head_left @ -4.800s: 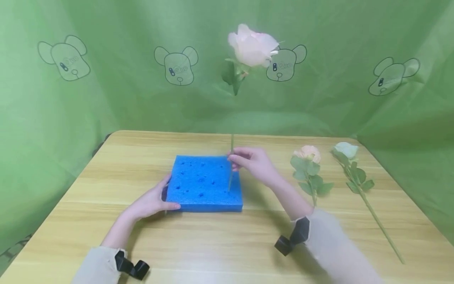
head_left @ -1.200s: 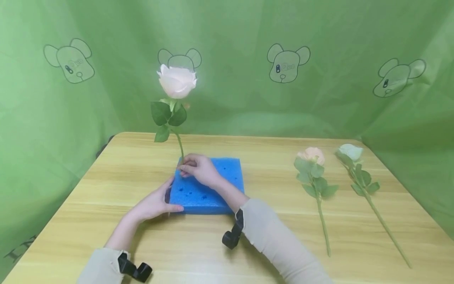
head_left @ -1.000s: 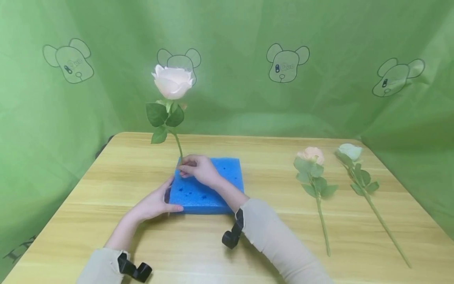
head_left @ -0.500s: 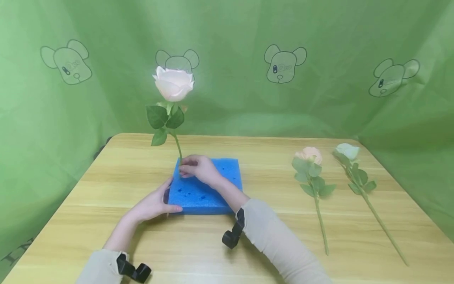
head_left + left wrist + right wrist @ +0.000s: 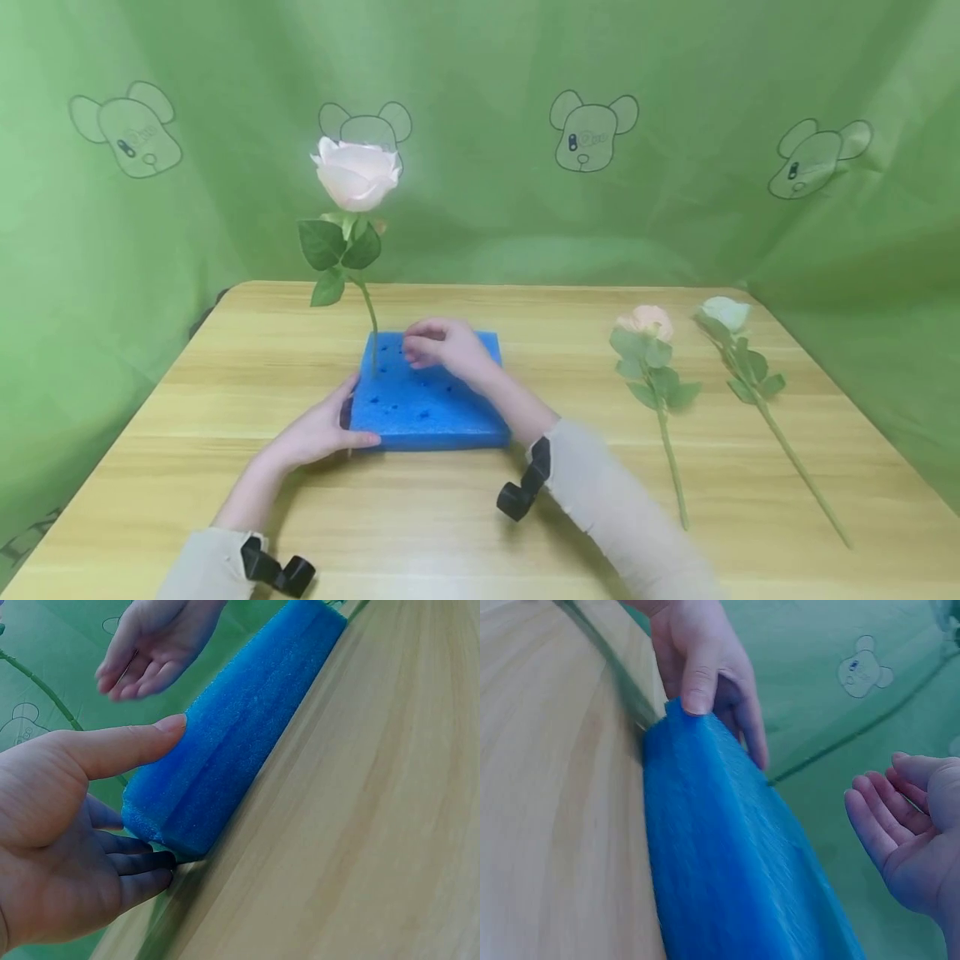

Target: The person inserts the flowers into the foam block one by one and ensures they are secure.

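Observation:
A blue foam block with several small holes in its top lies on the table. My left hand grips its left side, the thumb along the front edge; in the left wrist view the fingers reach round its corner. An artificial pale pink rose with green leaves stands in the block near its left edge, leaning slightly left. Just right of the rose's stem, my right hand hovers over the block. Its fingers are loosely bent, with nothing between them.
On the right of the wooden table lie a peach rose and a pale mint-white rose, stems toward the front. A green curtain with printed bear heads hangs behind and at both sides.
The right hand carried the pale pink rose from the block's right side to its left, then let go and moved right. The rose stays standing. The left hand keeps its hold.

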Demonstrator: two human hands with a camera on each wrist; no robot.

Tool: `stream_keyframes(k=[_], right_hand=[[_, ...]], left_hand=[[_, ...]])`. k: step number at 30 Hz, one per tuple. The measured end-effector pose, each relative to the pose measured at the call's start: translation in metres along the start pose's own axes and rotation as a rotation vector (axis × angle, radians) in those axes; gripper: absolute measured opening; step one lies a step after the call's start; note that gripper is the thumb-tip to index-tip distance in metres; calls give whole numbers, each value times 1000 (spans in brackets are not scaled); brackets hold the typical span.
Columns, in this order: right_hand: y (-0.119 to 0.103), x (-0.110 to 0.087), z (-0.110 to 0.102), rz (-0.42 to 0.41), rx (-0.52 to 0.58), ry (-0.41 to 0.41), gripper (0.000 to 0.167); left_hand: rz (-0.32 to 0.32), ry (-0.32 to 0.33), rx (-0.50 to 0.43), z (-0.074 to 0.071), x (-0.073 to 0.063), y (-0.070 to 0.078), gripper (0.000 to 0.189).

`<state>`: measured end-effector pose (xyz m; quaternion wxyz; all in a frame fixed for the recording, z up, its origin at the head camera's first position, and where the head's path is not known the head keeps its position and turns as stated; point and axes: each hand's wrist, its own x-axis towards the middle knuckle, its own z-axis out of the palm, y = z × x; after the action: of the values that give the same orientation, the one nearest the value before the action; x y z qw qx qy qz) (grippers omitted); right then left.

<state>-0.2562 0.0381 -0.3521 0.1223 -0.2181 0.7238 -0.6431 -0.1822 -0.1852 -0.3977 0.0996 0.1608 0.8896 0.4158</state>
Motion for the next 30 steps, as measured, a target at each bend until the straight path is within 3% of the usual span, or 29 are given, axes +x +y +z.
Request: stream_keyframes(k=[9,23,30], right_hand=[[-6,-38,-55,20,-46,116,35],[2,-128,-149,103,-269,265,48],[7,-171,-185,114,-370,349,52]], left_hand=[[-6,-3,50,-2,-2,1,108],[9,-5,52,-1,-3,-2,108],[26,-6,42,2,-1,-4,107]])
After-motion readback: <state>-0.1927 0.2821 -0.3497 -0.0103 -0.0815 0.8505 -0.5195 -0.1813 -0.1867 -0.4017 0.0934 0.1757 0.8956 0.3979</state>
